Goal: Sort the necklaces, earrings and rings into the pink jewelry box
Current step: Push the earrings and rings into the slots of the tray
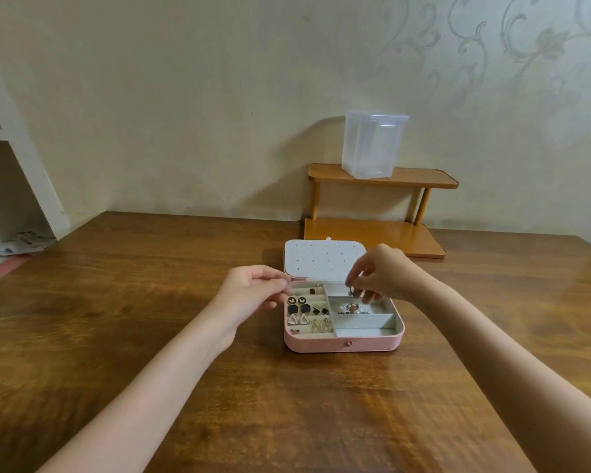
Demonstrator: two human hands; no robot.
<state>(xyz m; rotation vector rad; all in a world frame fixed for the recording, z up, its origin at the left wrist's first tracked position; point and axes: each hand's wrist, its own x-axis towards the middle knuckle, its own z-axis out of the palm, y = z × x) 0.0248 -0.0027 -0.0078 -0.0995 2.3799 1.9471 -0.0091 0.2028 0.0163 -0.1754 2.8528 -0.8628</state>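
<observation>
The pink jewelry box [343, 344] lies open on the wooden table, its white dotted lid [323, 259] tilted back. Several earrings [302, 310] fill the slotted left half. Rings and pearl pieces [352, 308] lie in a right compartment. My right hand [382, 273] hovers over the upper right compartment and pinches a small metal piece [350, 291] between thumb and fingertips. My left hand [253, 288] is at the box's left rim, fingers curled, fingertips touching the rim; I cannot tell whether it holds anything.
A two-tier wooden shelf [382, 177] stands behind the box against the wall, with a clear plastic container [372, 145] on its top. A white shelving unit [11, 186] with papers stands at the far left.
</observation>
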